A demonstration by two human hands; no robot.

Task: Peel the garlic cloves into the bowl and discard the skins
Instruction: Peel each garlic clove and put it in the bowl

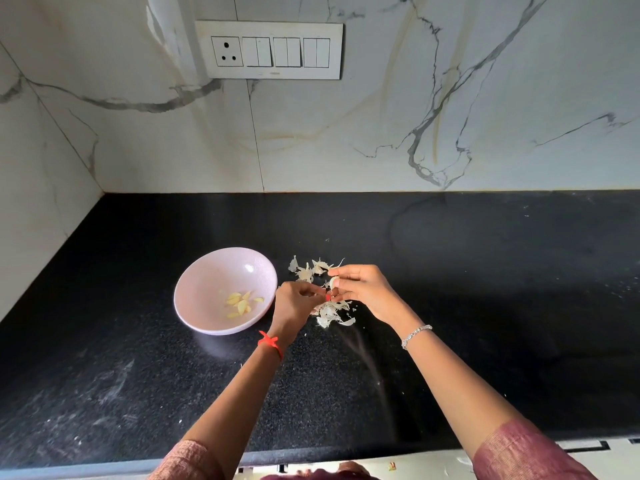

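Observation:
A pale pink bowl (204, 292) stands on the black counter, with several peeled yellow garlic cloves (241, 302) lying in it. Just right of the bowl, my right hand (363, 289) pinches a whitish garlic clove (334, 281) between thumb and fingers. My left hand (294, 303) meets it from the left, its fingertips pinching at the clove's lower end. Loose white garlic skins (330, 313) lie in a heap under my hands, and more skins (311, 268) lie just behind them.
The black granite counter (485, 289) runs to a marble wall behind and a corner at the left. A switch panel (270, 50) is set in the wall. The counter's front edge (207, 462) is near my elbows.

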